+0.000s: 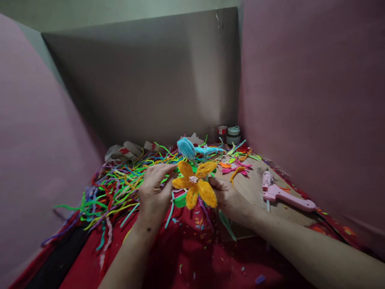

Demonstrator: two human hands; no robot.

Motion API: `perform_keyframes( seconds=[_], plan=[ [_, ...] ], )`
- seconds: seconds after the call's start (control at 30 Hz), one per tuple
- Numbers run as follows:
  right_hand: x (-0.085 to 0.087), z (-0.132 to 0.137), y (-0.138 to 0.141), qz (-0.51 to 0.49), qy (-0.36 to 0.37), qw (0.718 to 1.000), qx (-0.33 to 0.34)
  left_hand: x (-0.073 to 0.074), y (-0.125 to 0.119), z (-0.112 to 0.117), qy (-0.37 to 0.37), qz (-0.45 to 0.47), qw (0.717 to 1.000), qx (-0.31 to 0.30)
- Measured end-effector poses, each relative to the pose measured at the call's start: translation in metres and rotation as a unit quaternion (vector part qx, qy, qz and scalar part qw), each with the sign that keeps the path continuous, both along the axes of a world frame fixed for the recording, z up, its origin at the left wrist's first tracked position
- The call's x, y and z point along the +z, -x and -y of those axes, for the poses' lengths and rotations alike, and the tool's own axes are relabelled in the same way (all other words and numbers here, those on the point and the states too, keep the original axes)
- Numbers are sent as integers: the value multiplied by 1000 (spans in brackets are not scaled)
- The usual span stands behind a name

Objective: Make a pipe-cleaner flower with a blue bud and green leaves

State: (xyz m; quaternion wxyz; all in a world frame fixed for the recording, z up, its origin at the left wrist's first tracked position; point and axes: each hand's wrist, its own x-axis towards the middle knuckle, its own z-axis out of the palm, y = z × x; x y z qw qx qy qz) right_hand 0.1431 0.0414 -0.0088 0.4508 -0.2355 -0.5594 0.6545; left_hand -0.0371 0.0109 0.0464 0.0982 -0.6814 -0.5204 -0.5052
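Observation:
A yellow pipe-cleaner flower with a small bead cluster at its centre is held up between both hands. My left hand pinches at the flower's left petal, fingers closed. My right hand grips behind and below the flower on its right side, fingers curled, with a green strip trailing under it. Just behind the yellow flower stands a light blue pipe-cleaner flower.
A big tangle of coloured pipe cleaners covers the left of the red cloth. A pink glue gun lies on a wooden board at right. Orange and pink petal pieces and small jars sit further back.

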Motion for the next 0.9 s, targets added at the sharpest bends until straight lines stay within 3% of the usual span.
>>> perform_keyframes(
  seconds=[0.17, 0.4, 0.6, 0.73, 0.9],
  plan=[
    [9, -1, -4, 44, -14, 999, -1, 23, -3, 18, 58, 184, 980, 54],
    [19, 4, -6, 58, 24, 997, -52, 52, -23, 26, 133, 118, 984, -10],
    [22, 5, -5, 33, 40, 998, -47, 58, -28, 7, 211, 107, 969, -68],
    [17, 1, -3, 17, 34, 998, -41, 63, -35, 2, 263, 169, 938, -149],
    [12, -3, -1, 10, 36, 999, -29, 63, -40, -5, 265, 224, 922, -170]
  ],
)
